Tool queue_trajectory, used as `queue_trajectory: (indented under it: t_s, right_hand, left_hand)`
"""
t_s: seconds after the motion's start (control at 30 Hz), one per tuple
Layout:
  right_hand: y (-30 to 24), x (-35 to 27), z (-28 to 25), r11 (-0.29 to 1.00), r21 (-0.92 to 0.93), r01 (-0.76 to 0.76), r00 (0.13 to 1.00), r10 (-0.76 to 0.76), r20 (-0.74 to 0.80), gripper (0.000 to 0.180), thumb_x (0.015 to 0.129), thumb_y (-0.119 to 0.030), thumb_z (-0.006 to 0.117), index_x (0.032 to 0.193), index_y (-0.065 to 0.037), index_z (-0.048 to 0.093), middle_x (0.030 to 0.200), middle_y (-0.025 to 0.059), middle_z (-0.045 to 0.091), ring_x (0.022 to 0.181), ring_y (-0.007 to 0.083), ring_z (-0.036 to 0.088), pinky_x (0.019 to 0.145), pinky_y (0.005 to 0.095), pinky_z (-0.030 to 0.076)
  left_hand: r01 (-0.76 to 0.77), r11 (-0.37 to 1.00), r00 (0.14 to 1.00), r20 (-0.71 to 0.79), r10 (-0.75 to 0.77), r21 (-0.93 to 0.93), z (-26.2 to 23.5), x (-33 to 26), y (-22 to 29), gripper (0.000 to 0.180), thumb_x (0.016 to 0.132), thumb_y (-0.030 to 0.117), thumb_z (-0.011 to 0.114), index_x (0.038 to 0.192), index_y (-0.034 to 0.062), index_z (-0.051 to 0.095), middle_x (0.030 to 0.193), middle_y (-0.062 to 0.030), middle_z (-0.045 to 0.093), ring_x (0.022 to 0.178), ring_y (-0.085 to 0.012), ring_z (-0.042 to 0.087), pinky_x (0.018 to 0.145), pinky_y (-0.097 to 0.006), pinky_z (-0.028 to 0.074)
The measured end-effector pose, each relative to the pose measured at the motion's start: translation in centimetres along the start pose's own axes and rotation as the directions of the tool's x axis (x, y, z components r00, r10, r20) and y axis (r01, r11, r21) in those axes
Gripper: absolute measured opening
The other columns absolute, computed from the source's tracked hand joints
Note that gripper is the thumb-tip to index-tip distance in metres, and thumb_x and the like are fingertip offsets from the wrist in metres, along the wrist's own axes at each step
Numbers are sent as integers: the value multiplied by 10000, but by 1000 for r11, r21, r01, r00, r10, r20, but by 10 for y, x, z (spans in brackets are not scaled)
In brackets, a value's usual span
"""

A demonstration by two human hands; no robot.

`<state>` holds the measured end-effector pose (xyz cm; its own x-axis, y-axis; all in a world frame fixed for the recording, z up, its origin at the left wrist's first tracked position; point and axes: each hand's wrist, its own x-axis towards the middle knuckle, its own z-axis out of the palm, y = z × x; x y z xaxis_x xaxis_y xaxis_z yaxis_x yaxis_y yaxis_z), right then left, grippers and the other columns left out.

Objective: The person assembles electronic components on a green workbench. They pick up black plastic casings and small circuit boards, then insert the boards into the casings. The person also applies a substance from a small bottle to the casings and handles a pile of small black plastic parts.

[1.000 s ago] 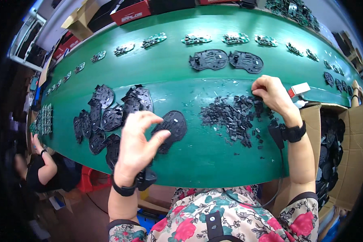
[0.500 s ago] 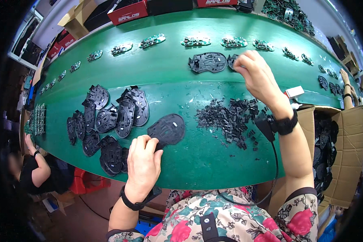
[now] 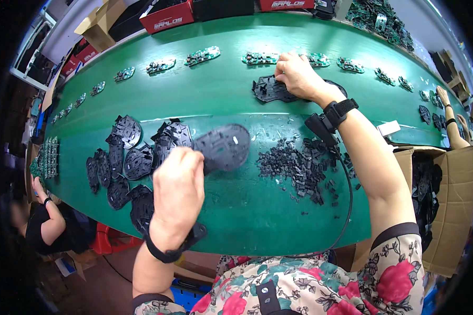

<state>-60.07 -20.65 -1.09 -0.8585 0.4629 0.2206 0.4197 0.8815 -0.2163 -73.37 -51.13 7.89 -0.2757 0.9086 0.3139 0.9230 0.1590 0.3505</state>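
Observation:
My left hand is closed on the edge of a black plastic shell, rounded like the base of a computer mouse and tilted up, blurred by motion. To its left lies a loose cluster of similar black shells, some overlapping. My right hand reaches to the far strip, fingertips pinched together over the right end of another shell; what they hold, if anything, is hidden. A further shell shows partly behind my right wrist. Just beyond the hand sits a green circuit board.
Small black plastic pieces lie heaped on the green table. More circuit boards line the far strip. A cardboard box of black shells stands at the right, with a small white box near it. Other people's hands work at far left and right.
My left hand has drawn back slightly and raised the shell's near end from the table. My right hand has moved left, from the right-hand far shell to the left-hand one.

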Motion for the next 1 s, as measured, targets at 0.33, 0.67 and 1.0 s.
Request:
queue_trajectory:
  t_s: [0.33,0.67,1.0]
  right_hand:
    - [7,6,-3,996,84,4,1000,-6,22,87,802,-132,659,851,-86,604,959,77,554,1036,279,509,891,413,371]
    - [16,4,-7,990,-64,123,992,-120,48,73,789,-110,654,824,-83,595,913,54,559,1008,242,512,885,376,359]
    - [0,5,-18,926,-259,274,962,-259,91,75,747,-13,588,791,-72,606,871,44,559,968,218,517,865,343,370]
  left_hand:
    - [-44,988,999,4,44,146,55,95,-61,54,743,10,601,788,4,630,779,-176,603,777,-352,609,719,-424,483]
    - [-100,992,994,61,95,81,93,137,-79,63,738,-1,590,786,8,629,805,-163,608,810,-349,606,749,-420,487]
    - [-126,992,992,-1,126,-23,79,115,-57,102,759,23,629,854,19,667,817,-133,609,773,-301,610,718,-377,491]
